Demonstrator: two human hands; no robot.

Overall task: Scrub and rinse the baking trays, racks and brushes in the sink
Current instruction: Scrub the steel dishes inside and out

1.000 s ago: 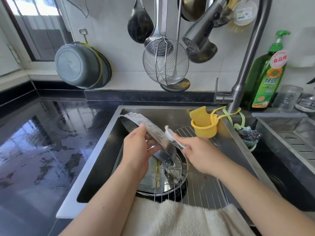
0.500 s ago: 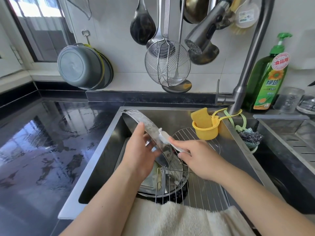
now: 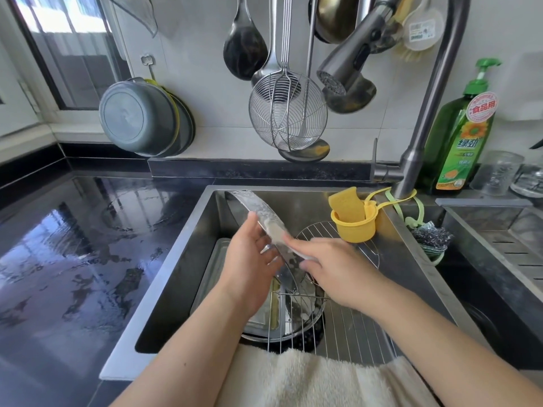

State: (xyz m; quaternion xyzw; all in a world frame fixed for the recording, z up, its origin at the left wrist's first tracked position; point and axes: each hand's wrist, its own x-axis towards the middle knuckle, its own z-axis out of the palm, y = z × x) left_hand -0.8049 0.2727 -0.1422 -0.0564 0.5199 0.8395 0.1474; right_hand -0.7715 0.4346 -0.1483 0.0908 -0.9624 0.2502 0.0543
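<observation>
A round metal tray (image 3: pixel 258 211) stands on edge in the sink (image 3: pixel 188 259), soapy along its rim. My left hand (image 3: pixel 249 259) grips it from the left, thumb on the rim. My right hand (image 3: pixel 332 268) holds a white brush (image 3: pixel 293 248) against the tray's right face, and the hand hides most of the brush. Below them lie a rectangular tray (image 3: pixel 211 268), a round pan (image 3: pixel 305 321) and a wire rack (image 3: pixel 346 327). A round wire rack (image 3: pixel 367 245) leans at the back right.
A yellow sponge holder (image 3: pixel 355 227) hangs from the faucet (image 3: pixel 426 118), with a steel scourer (image 3: pixel 432 233) beside it. Green soap bottle (image 3: pixel 461 136) stands at the right. Ladles and a skimmer (image 3: pixel 288 113) hang above. A white towel (image 3: pixel 308 380) covers the sink's front edge. Wet black counter (image 3: pixel 73 245) lies left.
My right hand with the brush slid up and left along the tray's face, closing in on my left hand. The tray stayed tilted on edge in my left hand's grip.
</observation>
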